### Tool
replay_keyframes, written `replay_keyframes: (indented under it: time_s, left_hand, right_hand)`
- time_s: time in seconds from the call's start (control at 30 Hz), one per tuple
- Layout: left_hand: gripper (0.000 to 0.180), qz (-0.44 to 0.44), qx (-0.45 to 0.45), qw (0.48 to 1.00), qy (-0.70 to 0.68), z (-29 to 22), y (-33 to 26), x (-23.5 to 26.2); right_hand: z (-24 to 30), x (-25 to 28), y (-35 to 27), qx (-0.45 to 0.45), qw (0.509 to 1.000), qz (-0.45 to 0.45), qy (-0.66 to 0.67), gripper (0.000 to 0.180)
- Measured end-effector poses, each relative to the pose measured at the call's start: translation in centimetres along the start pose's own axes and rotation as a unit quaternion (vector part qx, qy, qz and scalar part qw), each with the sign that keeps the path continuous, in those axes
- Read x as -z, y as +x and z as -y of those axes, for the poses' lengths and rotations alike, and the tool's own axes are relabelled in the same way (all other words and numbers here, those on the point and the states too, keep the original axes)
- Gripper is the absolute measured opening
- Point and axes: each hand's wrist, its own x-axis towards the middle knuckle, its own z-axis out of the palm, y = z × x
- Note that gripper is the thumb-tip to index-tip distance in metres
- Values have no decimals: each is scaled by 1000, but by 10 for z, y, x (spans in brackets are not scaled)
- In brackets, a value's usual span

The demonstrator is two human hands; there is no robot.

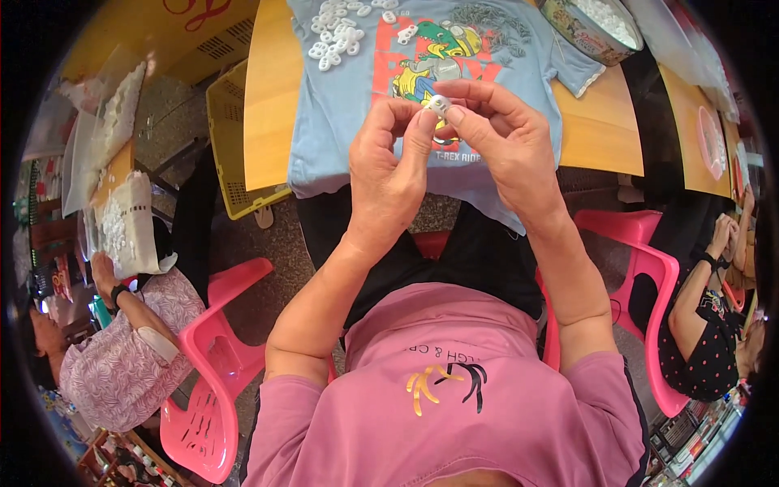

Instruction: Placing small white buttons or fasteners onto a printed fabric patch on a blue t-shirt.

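Over the near part of a light blue T-shirt (pixel 324 138), both hands meet at one small white plastic piece (pixel 439 103) with dark spots or holes in it. My left hand (pixel 388 158) pinches its left side between thumb and fingers. On its right side, the thumb and fingers of my right hand (pixel 510 134) close on it too. Whether a smaller part is between the fingertips, I cannot tell. Beyond my left hand lies a pile of similar white pieces (pixel 337 36). Small dark grey parts (pixel 491 28) are spread on the shirt beyond my right hand.
The shirt covers much of a wooden table (pixel 268 105). A round tin (pixel 604 50) full of white pieces stands at the far right. A yellow crate (pixel 227 138) is beside the table's left edge. Pink chairs (pixel 215 390) and people at other tables flank me.
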Motion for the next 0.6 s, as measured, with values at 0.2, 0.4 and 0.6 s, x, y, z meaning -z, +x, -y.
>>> replay_keyframes:
  time_s: [0.2, 0.4, 0.6]
  left_hand:
    - [13, -42, 34, 997, -56, 3, -7, -5]
    - [16, -31, 85, 985, -148, -2, -5, -5]
    - [16, -25, 79, 981, -176, -4, -4, -4]
  right_hand:
    - [-4, -2, 0, 14, 997, -74, 17, 28]
    - [-5, 1, 0, -17, 997, -49, 57, 28]
    - [-4, 1, 2, -51, 990, -52, 118, 25]
